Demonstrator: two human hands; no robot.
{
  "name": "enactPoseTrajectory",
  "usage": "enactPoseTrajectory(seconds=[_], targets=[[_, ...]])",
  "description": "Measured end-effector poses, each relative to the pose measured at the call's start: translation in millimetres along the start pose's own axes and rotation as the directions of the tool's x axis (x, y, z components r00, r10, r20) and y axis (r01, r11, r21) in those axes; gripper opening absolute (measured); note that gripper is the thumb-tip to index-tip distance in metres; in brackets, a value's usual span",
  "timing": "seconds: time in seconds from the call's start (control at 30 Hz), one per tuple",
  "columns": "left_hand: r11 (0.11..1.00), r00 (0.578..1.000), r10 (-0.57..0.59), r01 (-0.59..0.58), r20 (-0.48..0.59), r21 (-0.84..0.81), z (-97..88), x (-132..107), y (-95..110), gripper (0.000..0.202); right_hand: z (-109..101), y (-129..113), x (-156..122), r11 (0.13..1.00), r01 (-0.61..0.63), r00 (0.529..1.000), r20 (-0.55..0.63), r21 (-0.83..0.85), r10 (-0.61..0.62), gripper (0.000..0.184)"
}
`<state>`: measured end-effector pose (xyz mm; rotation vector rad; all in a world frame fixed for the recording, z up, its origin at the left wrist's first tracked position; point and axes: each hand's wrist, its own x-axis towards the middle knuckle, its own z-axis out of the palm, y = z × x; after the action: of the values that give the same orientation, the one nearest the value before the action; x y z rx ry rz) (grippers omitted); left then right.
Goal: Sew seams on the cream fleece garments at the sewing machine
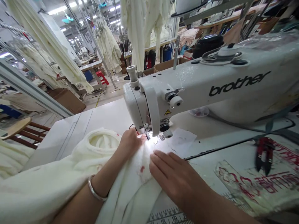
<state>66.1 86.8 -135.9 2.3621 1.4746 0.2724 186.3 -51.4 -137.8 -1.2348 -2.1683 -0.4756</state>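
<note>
A cream, soft-looking garment [105,168] with small reddish marks lies bunched over the sewing machine table and runs under the needle area. My left hand [129,143], with a silver bangle on its wrist, is closed on the cloth just left of the lit presser foot [148,135]. A small red and dark thing shows by its fingertips, too hidden to name. My right hand [174,177] lies on the garment's right edge in front of the foot, fingers extended and close together. The white sewing machine [187,90] stands over the work.
Red-handled thread snips [265,154] lie at the right, near a plastic piece with red lettering [268,186]. A printed ruler scale [168,216] runs along the front edge. A wooden stool [17,127] stands left. Cream garments [108,46] hang beyond the table.
</note>
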Motion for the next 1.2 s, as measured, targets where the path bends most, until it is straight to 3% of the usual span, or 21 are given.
enactPoseTrajectory(seconds=[0.17, 0.3, 0.5, 0.73, 0.93, 1.2], targets=[[1.0, 1.0, -0.001, 0.001, 0.013, 0.007, -1.5, -1.8, 1.5, 0.013, 0.5, -5.9, -21.8, 0.998, -0.051, 0.999, 0.019, 0.048, 0.05, 0.036], [1.0, 1.0, 0.011, -0.012, 0.011, 0.011, -0.7, -0.8, 0.4, 0.015, 5.8, 7.9, -14.5, 0.995, -0.094, 0.995, 0.043, 0.026, 0.093, 0.041], [1.0, 0.999, 0.021, -0.022, 0.028, 0.021, -0.5, -1.6, -0.5, 0.014, 8.9, 24.6, -2.8, 0.985, -0.049, 0.988, 0.151, 0.164, 0.024, 0.027], [0.999, 1.0, 0.004, -0.004, 0.011, 0.038, -3.3, -5.4, 5.5, 0.013, 4.8, 25.2, -13.4, 0.987, -0.062, 0.995, 0.091, 0.151, 0.049, 0.029], [0.998, 1.0, -0.019, 0.018, 0.008, 0.06, 1.0, -6.3, 4.6, 0.016, 1.8, 34.8, -12.0, 0.967, -0.129, 0.987, 0.125, 0.22, 0.103, 0.033], [1.0, 1.0, -0.008, 0.008, 0.017, 0.029, 0.1, 1.0, -1.1, 0.016, 24.4, 13.4, -14.0, 0.975, -0.171, 0.985, 0.012, 0.141, 0.171, 0.031]])
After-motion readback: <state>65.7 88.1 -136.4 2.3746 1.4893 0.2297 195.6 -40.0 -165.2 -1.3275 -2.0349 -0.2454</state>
